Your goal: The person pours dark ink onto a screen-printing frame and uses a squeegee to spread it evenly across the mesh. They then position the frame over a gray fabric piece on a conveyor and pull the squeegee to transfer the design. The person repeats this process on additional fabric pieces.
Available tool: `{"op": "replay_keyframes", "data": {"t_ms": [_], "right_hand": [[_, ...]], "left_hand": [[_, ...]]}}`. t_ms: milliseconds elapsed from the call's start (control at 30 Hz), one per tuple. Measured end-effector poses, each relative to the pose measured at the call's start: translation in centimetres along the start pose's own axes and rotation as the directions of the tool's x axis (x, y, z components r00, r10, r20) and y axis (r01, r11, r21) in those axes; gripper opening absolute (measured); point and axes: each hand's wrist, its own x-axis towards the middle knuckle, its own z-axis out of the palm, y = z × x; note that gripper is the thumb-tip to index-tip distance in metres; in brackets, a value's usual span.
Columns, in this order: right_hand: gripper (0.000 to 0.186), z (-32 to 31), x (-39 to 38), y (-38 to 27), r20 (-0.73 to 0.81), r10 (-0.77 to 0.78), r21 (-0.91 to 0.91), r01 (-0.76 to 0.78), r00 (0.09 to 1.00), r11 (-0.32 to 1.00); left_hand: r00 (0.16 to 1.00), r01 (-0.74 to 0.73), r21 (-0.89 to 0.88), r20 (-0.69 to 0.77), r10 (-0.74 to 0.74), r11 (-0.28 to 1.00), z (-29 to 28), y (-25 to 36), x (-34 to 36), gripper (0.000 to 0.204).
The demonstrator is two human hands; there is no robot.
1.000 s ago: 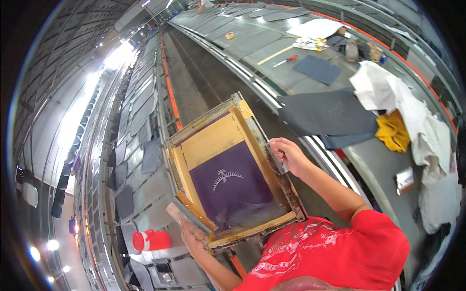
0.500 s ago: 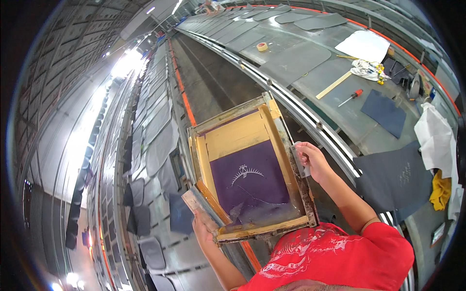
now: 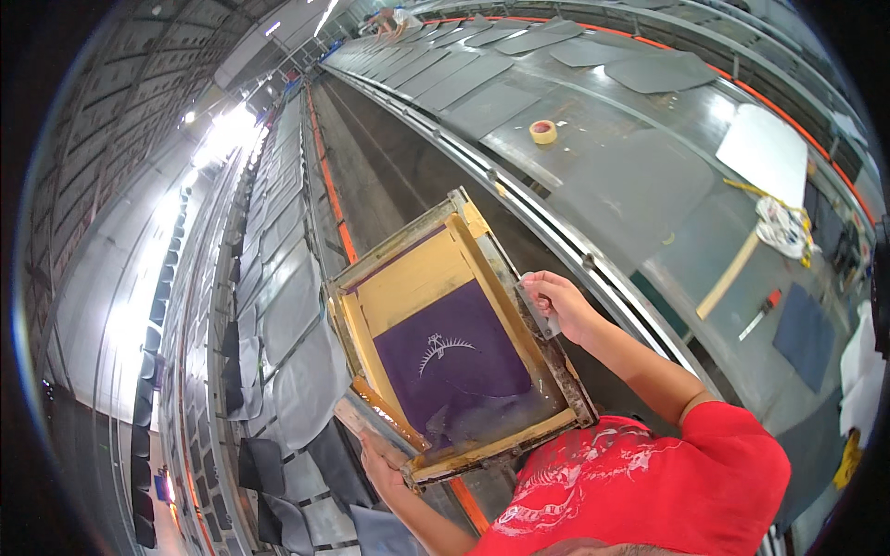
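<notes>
A screen-printing frame [image 3: 501,448] with a purple mesh [image 3: 454,357] is held tilted in front of my red shirt. Tan tape borders the mesh, which bears a pale curved, spiky design. My right hand [image 3: 559,306] is closed round a grey metal plate on the frame's right side. At the lower left corner, my left hand [image 3: 382,463] grips a squeegee [image 3: 375,424] with a wet brown edge, pressed against the frame's left rail. Some of the left fingers are hidden behind the squeegee and frame.
Long tables with grey sheets [image 3: 297,315] run along both sides of an aisle [image 3: 371,148] and an orange rail [image 3: 324,176]. On the right table [image 3: 593,204] lie a tape roll [image 3: 543,132], a wooden strip [image 3: 728,275], a screwdriver [image 3: 762,313] and a crumpled cloth [image 3: 783,227]. A person [image 3: 394,20] stands far off.
The view has swung, so the right table's things sit farther right and lower. The frame appears slightly farther left, with both hands keeping their holds.
</notes>
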Motion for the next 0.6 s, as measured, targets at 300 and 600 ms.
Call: {"op": "replay_keyframes", "data": {"t_ms": [300, 600], "right_hand": [[0.012, 0.6, 4.8, -1.1, -0.033, -0.021, 0.038, 0.022, 0.999, 0.999], [0.011, -0.8, 8.6, -5.7, -0.366, -0.181, 0.020, 0.202, 0.913, 0.979]], "left_hand": [[0.997, -0.043, 0.018, -0.057, 0.044, 0.999, 3.6, 1.2, 5.3, 0.067], [0.949, -0.003, 0.119, 0.312, -0.035, 0.993, 18.5, 6.5, 19.8, 0.054]]}}
